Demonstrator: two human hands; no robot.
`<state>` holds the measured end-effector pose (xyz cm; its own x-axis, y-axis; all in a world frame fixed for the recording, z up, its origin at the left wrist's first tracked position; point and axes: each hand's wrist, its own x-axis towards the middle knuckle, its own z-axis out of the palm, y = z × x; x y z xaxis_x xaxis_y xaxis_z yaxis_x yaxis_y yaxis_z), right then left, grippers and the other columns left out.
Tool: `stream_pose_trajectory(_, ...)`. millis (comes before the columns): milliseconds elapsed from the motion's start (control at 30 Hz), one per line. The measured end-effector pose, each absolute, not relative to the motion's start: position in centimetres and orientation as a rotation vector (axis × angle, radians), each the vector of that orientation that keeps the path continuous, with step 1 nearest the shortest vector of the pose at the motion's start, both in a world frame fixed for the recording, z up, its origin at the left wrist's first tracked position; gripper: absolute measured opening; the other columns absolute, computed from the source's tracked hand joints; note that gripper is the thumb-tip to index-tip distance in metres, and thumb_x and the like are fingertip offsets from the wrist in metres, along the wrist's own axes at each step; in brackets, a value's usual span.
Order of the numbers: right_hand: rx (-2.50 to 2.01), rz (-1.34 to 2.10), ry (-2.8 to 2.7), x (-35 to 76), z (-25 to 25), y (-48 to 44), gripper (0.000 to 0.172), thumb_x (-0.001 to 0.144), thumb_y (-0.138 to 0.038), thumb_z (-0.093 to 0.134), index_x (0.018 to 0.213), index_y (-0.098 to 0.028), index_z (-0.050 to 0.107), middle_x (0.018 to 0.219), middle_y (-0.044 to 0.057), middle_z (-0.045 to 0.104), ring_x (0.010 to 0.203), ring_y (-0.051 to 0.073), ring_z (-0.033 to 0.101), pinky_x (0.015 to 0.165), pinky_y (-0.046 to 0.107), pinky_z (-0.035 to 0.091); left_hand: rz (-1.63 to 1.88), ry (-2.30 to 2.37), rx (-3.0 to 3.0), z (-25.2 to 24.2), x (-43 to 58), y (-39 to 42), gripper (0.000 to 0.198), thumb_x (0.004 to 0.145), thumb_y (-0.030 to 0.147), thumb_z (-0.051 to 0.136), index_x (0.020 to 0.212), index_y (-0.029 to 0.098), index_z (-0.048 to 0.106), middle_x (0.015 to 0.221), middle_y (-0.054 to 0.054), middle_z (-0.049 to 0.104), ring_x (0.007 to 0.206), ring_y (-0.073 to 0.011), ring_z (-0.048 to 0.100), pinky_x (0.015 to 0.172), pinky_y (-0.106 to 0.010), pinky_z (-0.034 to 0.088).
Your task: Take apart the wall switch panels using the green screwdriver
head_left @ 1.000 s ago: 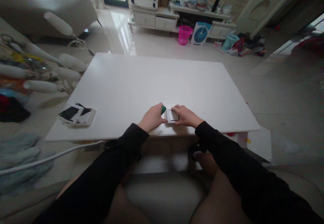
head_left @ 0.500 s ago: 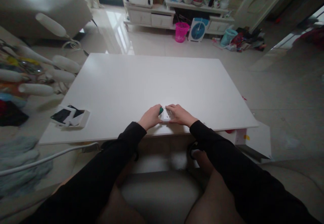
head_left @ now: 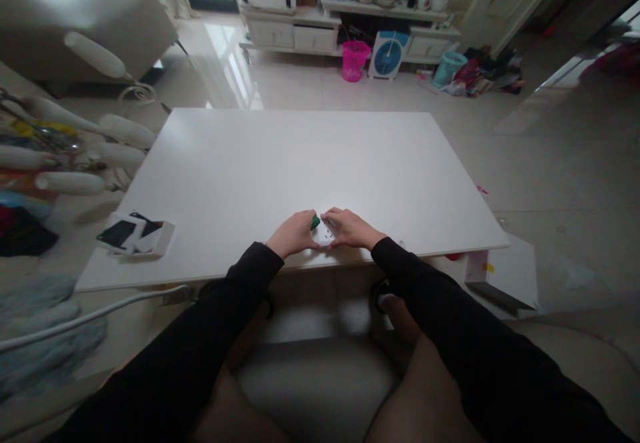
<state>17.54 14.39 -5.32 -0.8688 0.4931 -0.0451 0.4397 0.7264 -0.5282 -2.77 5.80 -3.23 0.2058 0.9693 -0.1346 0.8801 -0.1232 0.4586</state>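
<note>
A white wall socket [head_left: 326, 234] with dark plug slots lies on the white table [head_left: 280, 163] near its front edge, between my hands. My left hand [head_left: 294, 232] is closed round a small green-handled tool [head_left: 315, 222], most of it hidden by the fingers; its thumb reaches the socket's left side. From the right, my right hand [head_left: 351, 228] grips the socket, fingers at its far edge and thumb at its near edge.
On the table's left end stands a white open box [head_left: 163, 237] with black and white pieces in it. A white cable [head_left: 100, 313] runs below the left front edge. Another box [head_left: 505, 273] sits beyond the right edge. White lamp arms [head_left: 120, 129] rise at the left.
The socket and both hands appear slightly lower and further left, as the whole view has shifted a little. My right fingers have shifted slightly at the socket's far edge; both grips remain.
</note>
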Motion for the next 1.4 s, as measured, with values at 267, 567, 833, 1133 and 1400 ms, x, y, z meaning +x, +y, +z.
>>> stream_pose_trajectory(267, -0.831, 0.832, -2.850, 17.6, -4.8, 13.9, 0.079, 0.064, -0.035, 0.097, 0.135, -0.025, 0.064, 0.138, 0.011, 0.070, 0.118, 0.034, 0.071, 0.097, 0.039, 0.052, 0.247, 1.675, 2.063, -3.3, -2.9, 5.3, 0.051, 0.074, 0.034, 0.088, 0.112, 0.017, 0.059, 0.113, -0.015, 0.074, 0.106, -0.0332, 0.069, 0.085, -0.036, 0.049)
stream_pose_trajectory(567, -0.797, 0.909, -2.817, 17.8, -5.6, 14.1, 0.085, 0.067, -0.034, 0.095, 0.144, -0.026, 0.060, 0.150, 0.012, 0.063, 0.130, 0.035, 0.066, 0.106, 0.042, 0.052, 0.257, 1.679, 2.039, -3.7, -2.9, 5.6, 0.052, 0.071, 0.035, 0.090, 0.108, 0.018, 0.057, 0.109, -0.014, 0.073, 0.103, -0.0328, 0.069, 0.083, -0.037, 0.049)
stream_pose_trajectory(833, -0.983, 1.014, -2.710, 19.6, -4.1, 15.6, 0.100, 0.056, -0.032, 0.099, 0.146, -0.015, 0.058, 0.146, 0.022, 0.061, 0.126, 0.035, 0.066, 0.106, 0.048, 0.053, 0.323, 1.673, 2.067, -4.3, -2.7, 5.1, 0.050, 0.072, 0.035, 0.087, 0.106, 0.018, 0.055, 0.115, -0.013, 0.066, 0.104, -0.0298, 0.065, 0.088, -0.038, 0.052)
stream_pose_trajectory(1133, -1.061, 1.001, -2.756, 19.9, -3.1, 15.3, 0.056, 0.064, -0.023, 0.094, 0.111, -0.017, 0.066, 0.114, 0.009, 0.066, 0.091, 0.023, 0.068, 0.076, 0.034, 0.055, 0.324, 1.690, 2.037, -3.6, -2.2, 4.8, 0.046, 0.071, 0.036, 0.085, 0.099, 0.021, 0.052, 0.110, -0.009, 0.063, 0.099, -0.0283, 0.064, 0.083, -0.039, 0.052)
stream_pose_trajectory(1400, -0.954, 0.812, -2.921, 19.2, -3.6, 14.0, 0.072, 0.062, -0.027, 0.095, 0.122, -0.016, 0.057, 0.123, 0.012, 0.059, 0.102, 0.027, 0.064, 0.086, 0.039, 0.054, 0.349, 1.692, 2.024, -3.5, -2.0, 4.4, 0.050, 0.071, 0.038, 0.088, 0.103, 0.021, 0.053, 0.128, -0.013, 0.056, 0.107, -0.0299, 0.065, 0.089, -0.041, 0.056)
